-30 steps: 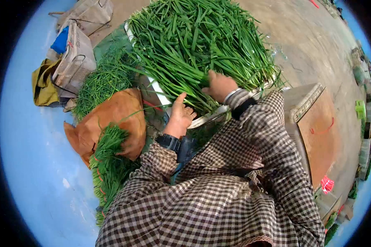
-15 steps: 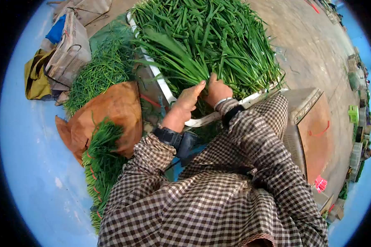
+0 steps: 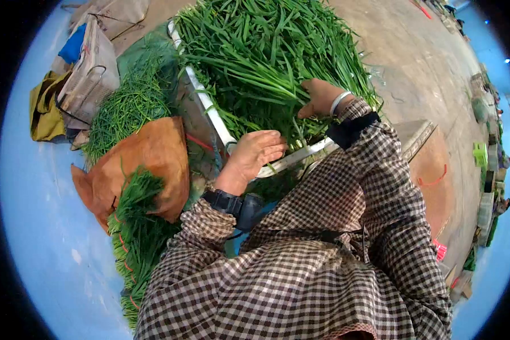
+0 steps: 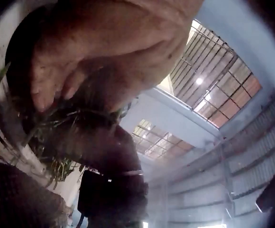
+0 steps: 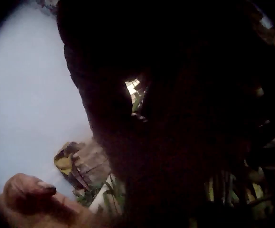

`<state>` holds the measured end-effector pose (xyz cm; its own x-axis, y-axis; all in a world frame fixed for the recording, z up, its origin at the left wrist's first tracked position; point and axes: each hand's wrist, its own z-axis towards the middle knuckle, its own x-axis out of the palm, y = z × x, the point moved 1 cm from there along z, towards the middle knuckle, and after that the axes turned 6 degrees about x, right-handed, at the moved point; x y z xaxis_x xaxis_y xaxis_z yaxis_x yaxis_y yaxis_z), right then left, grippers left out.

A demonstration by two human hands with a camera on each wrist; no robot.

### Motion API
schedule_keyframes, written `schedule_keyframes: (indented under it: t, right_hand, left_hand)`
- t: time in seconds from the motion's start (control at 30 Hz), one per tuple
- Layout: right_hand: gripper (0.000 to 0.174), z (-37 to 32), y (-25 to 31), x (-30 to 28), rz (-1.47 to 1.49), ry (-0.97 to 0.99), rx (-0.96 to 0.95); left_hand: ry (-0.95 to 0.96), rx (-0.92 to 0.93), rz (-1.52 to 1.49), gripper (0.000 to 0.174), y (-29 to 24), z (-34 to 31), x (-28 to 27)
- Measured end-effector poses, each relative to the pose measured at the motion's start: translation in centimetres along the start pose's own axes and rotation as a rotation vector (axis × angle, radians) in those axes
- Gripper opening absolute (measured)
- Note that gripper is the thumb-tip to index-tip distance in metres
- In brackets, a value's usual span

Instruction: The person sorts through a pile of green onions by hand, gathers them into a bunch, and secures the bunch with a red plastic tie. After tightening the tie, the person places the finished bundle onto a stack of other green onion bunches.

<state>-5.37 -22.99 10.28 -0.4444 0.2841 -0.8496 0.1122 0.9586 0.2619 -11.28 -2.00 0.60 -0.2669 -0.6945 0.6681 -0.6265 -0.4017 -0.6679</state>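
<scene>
A big heap of long green garlic chives (image 3: 255,42) fills a white plastic crate (image 3: 211,107) in front of me. My right hand (image 3: 324,97) is at its near right part, with a bunch of chives running in between thumb and forefinger. Most of that grip is dark in the right wrist view, where the thumb (image 5: 33,199) shows at the lower left. Over the crate's near left corner hovers my left hand (image 3: 256,152), its fingers together and loosely bent. Loose stems lie beneath those fingers in the left wrist view.
Left of the crate are an orange-brown cloth (image 3: 147,141), chive bundles with red ties (image 3: 144,243) and a loose green pile (image 3: 127,102). A white basket (image 3: 96,73) stands farther left. At my right is another crate with a brown board (image 3: 428,175).
Both hands came together at the chive bunch, then parted. My right hand has shifted right with the bunch lying lower, while the left drew back to the crate's near corner.
</scene>
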Motion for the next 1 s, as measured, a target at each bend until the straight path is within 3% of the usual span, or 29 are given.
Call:
schedule_keyframes:
  t: [0.07, 0.13, 0.2, 0.23, 0.27, 0.33, 0.4, 0.47, 0.53, 0.57, 0.6, 0.67, 0.7, 0.73, 0.8, 0.83, 0.87, 0.93, 0.97, 1.0]
  right_hand:
    - [0.072, -0.1, 0.4, -0.5, -0.052, 0.058, -0.051]
    - [0.064, 0.6, 0.5, 0.0, -0.163, 0.061, -0.041]
    - [0.056, 0.8, 0.5, 1.0, -0.356, 0.041, 0.089]
    - [0.055, 1.2, 0.0, 1.6, -0.370, 0.022, 0.133]
    - [0.043, 0.8, 0.2, 1.8, -0.325, -0.058, 0.194]
    - [0.035, 0.1, 0.0, 2.0, -0.163, -0.118, 0.122]
    - [0.032, -1.0, 0.6, 1.5, -0.098, -0.117, 0.077]
    - [0.031, -1.3, 0.5, 1.4, -0.033, -0.119, 0.030]
    - [0.034, -0.8, -0.6, 1.7, 0.147, 0.060, 0.142]
    - [0.036, 0.2, -1.7, 3.5, -0.052, -0.131, 0.094]
    - [0.039, 0.4, -2.6, 4.8, -0.069, -0.164, 0.149]
    - [0.051, -0.6, -2.2, 5.2, -0.030, 0.049, 0.239]
    - [0.058, -1.4, -1.6, 5.4, -0.038, 0.001, 0.273]
    - [0.065, -2.1, -1.0, 5.8, -0.037, -0.044, 0.309]
    - [0.072, -2.8, -0.7, 5.3, -0.019, -0.014, 0.267]
    - [0.059, -2.6, -1.3, 5.7, 0.002, -0.032, 0.254]
    - [0.059, -2.8, -1.5, 5.4, 0.009, -0.040, 0.254]
    - [0.048, -3.3, -1.8, 4.8, -0.058, -0.071, 0.218]
    - [0.035, -4.5, -1.1, 4.1, -0.124, -0.121, 0.211]
    - [0.030, -6.2, 0.0, 3.2, -0.164, -0.178, 0.254]
  left_hand:
    - [0.074, -0.018, -0.091, 0.026, 0.6, 0.9, 1.1]
    - [0.096, -0.122, 0.056, 0.026, 1.5, 2.1, 1.8]
    - [0.118, -0.121, 0.090, 0.023, 3.0, 3.6, 1.4]
    - [0.012, -0.152, 0.038, 0.023, 3.7, 4.4, 1.0]
    - [-0.096, -0.188, -0.017, 0.023, 3.9, 4.7, 0.9]
    - [-0.102, -0.187, 0.038, 0.026, 4.5, 5.4, 0.5]
    - [-0.296, 0.054, 0.123, 0.029, 5.3, 5.8, 0.6]
    - [-0.281, 0.029, 0.130, 0.031, 5.1, 5.9, 1.3]
    - [-0.257, -0.126, -0.299, 0.037, 4.0, 5.6, 3.0]
    - [-0.227, -0.147, -0.295, 0.061, 4.2, 6.0, 3.0]
    - [-0.224, -0.140, -0.292, 0.061, 3.5, 5.5, 4.1]
    - [-0.267, -0.107, -0.240, 0.090, 1.1, 3.7, 7.1]
    - [-0.164, -0.107, -0.242, 0.107, 1.8, 4.4, 6.5]
    - [-0.196, -0.083, -0.140, 0.107, 1.2, 3.5, 7.5]
    - [-0.134, -0.131, -0.210, 0.108, 1.9, 4.1, 7.1]
    - [-0.142, -0.083, -0.141, 0.098, 2.2, 4.0, 7.1]
    - [-0.138, -0.081, -0.131, 0.098, 2.4, 4.2, 6.8]
    - [-0.026, -0.065, 0.010, 0.079, 3.9, 5.3, 5.1]
    - [-0.091, 0.044, 0.255, 0.080, 4.6, 5.2, 4.1]
    - [-0.084, 0.039, 0.256, 0.080, 3.9, 4.2, 4.2]
